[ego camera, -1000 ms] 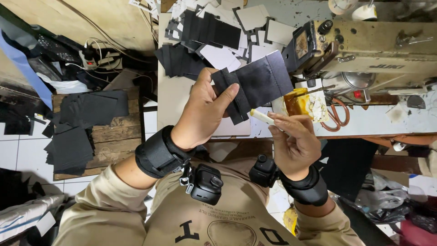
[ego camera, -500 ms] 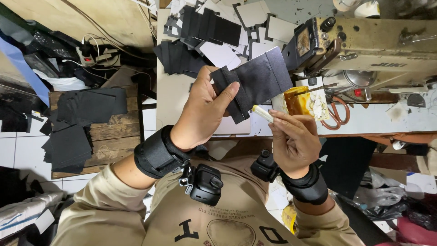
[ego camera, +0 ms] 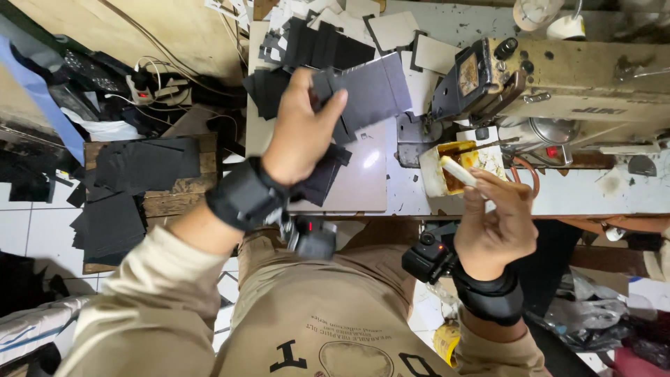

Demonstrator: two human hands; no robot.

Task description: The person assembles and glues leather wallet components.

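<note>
Seen from above, the right hand (ego camera: 492,227) pinches a small white brush (ego camera: 455,169) at the desk's (ego camera: 419,199) near edge, its tip by an open glue pot (ego camera: 452,167). Farther in, the left hand (ego camera: 300,129) grips a black cut piece (ego camera: 373,91) above the desk. This looks like the gluing step; next, the brush must meet the piece. A sewing machine (ego camera: 558,70) stands at the far right.

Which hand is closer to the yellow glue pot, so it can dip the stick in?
The right hand, probably. It holds the white stick, whose tip is right at the glue pot. The left hand is farther off and busy holding up a black piece.
</note>
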